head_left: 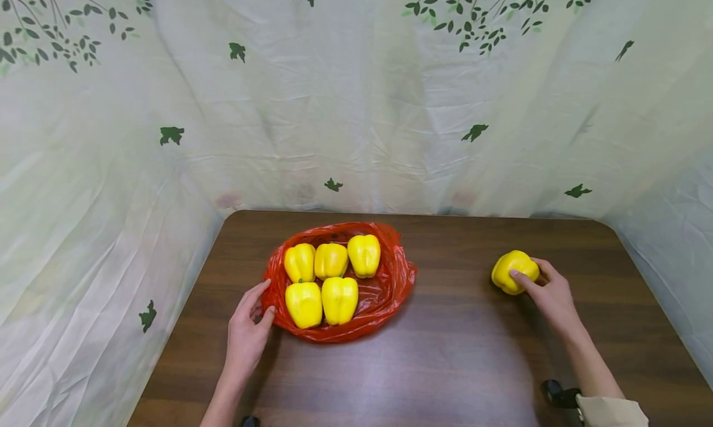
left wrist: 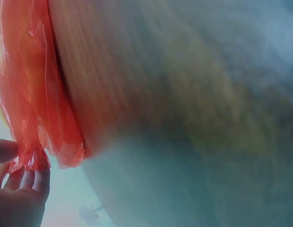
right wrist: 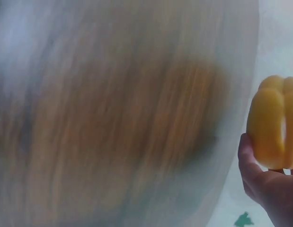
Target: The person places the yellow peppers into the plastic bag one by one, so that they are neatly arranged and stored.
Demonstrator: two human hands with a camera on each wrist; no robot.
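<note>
A red plastic bag (head_left: 384, 306) lies spread wide on the table, its rim rolled outward. Inside it several yellow bell peppers (head_left: 340, 300) sit in two rows, towards the left and back. At the bag's left edge my left hand (head_left: 247, 334) pinches the rim; the left wrist view shows the gathered plastic (left wrist: 30, 151) between thumb and fingers. Far to the right, my right hand (head_left: 557, 297) grips another yellow bell pepper (head_left: 514, 271) just over the table. In the right wrist view that pepper (right wrist: 269, 123) is cut off by the frame's edge.
The brown wooden table (head_left: 445, 365) has rounded back corners. Pale curtains (head_left: 367, 105) with a green leaf print hang behind it and at both sides. A dark wrist strap (head_left: 559, 395) sits by the right sleeve (head_left: 611, 411).
</note>
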